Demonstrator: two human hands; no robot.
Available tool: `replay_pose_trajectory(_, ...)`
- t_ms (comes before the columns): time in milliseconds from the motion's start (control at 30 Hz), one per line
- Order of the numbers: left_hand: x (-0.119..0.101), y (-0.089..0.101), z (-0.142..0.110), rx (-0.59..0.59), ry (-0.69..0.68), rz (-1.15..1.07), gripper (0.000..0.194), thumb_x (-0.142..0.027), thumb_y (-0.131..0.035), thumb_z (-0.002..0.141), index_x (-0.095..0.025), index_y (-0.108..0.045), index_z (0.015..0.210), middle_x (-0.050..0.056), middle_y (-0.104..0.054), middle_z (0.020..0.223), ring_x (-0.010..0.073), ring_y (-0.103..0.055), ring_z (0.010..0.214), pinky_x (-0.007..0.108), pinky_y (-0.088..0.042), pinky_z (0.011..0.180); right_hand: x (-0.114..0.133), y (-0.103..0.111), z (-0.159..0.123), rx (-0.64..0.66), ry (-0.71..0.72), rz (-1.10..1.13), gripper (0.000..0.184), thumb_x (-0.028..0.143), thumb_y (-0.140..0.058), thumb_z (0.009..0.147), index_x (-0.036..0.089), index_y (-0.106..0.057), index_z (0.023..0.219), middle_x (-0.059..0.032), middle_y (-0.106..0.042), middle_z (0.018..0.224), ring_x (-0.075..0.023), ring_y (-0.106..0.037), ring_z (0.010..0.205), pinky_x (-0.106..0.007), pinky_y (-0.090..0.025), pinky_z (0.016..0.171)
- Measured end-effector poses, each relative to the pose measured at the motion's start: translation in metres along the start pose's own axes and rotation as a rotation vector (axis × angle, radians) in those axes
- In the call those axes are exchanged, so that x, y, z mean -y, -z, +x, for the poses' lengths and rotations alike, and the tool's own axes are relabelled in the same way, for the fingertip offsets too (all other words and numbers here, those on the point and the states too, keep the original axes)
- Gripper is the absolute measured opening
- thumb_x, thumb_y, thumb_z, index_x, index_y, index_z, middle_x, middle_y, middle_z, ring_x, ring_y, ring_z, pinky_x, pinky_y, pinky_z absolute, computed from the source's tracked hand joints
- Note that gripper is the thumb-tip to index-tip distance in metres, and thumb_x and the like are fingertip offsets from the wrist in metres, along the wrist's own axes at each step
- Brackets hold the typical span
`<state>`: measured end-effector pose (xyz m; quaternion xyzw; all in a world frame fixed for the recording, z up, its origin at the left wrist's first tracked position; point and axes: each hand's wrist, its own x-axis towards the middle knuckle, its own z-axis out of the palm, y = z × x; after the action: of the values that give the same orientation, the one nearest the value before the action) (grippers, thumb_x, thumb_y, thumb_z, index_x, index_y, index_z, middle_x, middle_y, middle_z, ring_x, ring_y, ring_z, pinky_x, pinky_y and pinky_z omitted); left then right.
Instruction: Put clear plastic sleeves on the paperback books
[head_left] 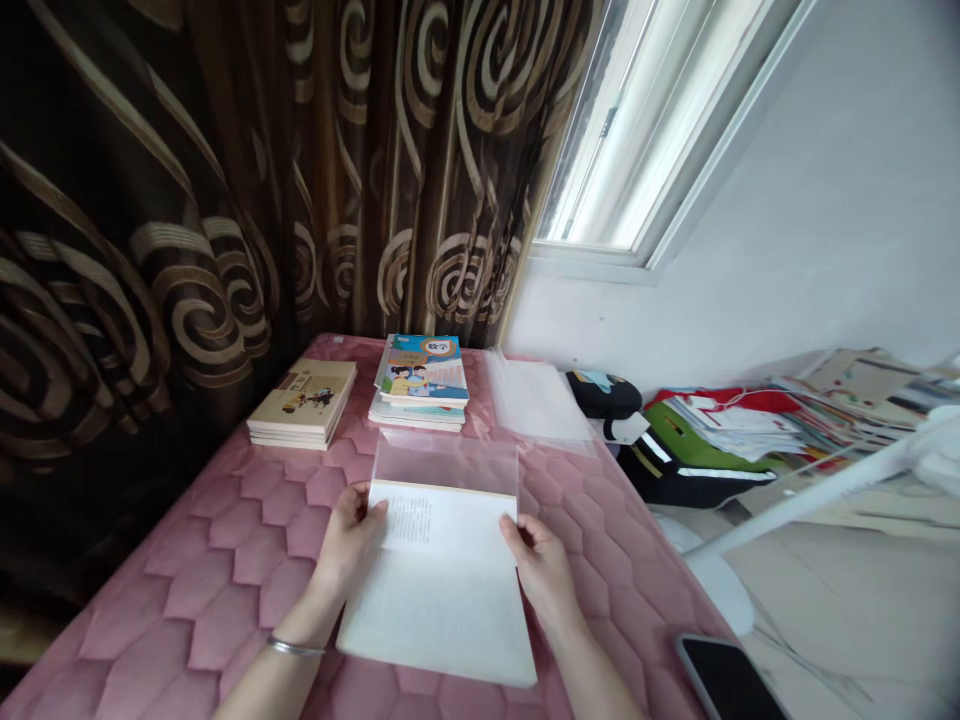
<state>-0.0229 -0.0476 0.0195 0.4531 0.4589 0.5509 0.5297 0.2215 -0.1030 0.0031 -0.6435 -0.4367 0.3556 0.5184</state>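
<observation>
An open book [450,590] lies in front of me, with printed text on part of its upper page. Beyond its top edge a clear plastic book cover [446,460] spreads flat. My left hand [352,530] grips the upper left edge of the book, thumb on the page and fingers underneath; a silver bangle is on that wrist. On the opposite edge, my right hand [536,560] pinches the book the same way. How far the cover wraps around the book I cannot tell.
A pile of beige books [304,405] and a pile topped by a blue textbook [424,370] stand at the back of the pink quilted surface [202,590]. Clear plastic sheets [540,400] lie right of them. A phone [727,680] rests near right; a green-black bag [690,450] stands beyond the edge.
</observation>
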Motion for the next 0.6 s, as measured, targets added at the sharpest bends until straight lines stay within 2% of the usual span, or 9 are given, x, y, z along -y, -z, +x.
replay_pose_trajectory(133,-0.008,0.000,-0.004,0.016,0.035,0.004,0.043,-0.045,-0.070,0.067,-0.016,-0.056,0.097,0.005,-0.068,0.086,0.0205,-0.063,0.078,0.030,-0.048,0.069,-0.002,-0.001,0.002,-0.017,0.005,-0.007,0.045,0.063,-0.057,0.073,0.018,-0.059,0.070,-0.0006,-0.057,0.061,-0.0163,-0.048,0.059,-0.024,-0.037,0.054)
replay_pose_trajectory(333,-0.011,0.002,-0.007,0.042,0.142,0.071,0.040,-0.046,-0.070,0.064,-0.014,-0.061,0.087,0.006,-0.069,0.084,0.0212,-0.063,0.072,0.029,-0.047,0.063,0.002,-0.001,0.000,-0.033,0.003,0.013,0.048,0.063,-0.059,0.072,0.016,-0.065,0.077,-0.0051,-0.065,0.068,-0.0200,-0.055,0.065,-0.026,-0.043,0.057)
replay_pose_trajectory(433,-0.007,0.004,-0.005,0.059,0.108,0.111,0.039,-0.049,-0.069,0.064,-0.014,-0.062,0.080,0.004,-0.068,0.075,0.0203,-0.061,0.068,0.028,-0.046,0.061,0.005,-0.002,-0.002,-0.038,0.008,0.032,0.048,0.063,-0.060,0.071,0.016,-0.067,0.079,-0.0057,-0.066,0.069,-0.0204,-0.057,0.065,-0.026,-0.043,0.057)
replay_pose_trajectory(600,-0.004,0.004,-0.004,0.025,0.055,0.211,0.041,-0.055,-0.066,0.065,-0.015,-0.061,0.071,0.001,-0.062,0.065,0.0169,-0.055,0.063,0.025,-0.040,0.057,0.007,-0.002,-0.002,-0.042,0.013,-0.004,0.049,0.067,-0.058,0.071,0.018,-0.063,0.070,-0.0034,-0.063,0.063,-0.0190,-0.054,0.059,-0.026,-0.040,0.053)
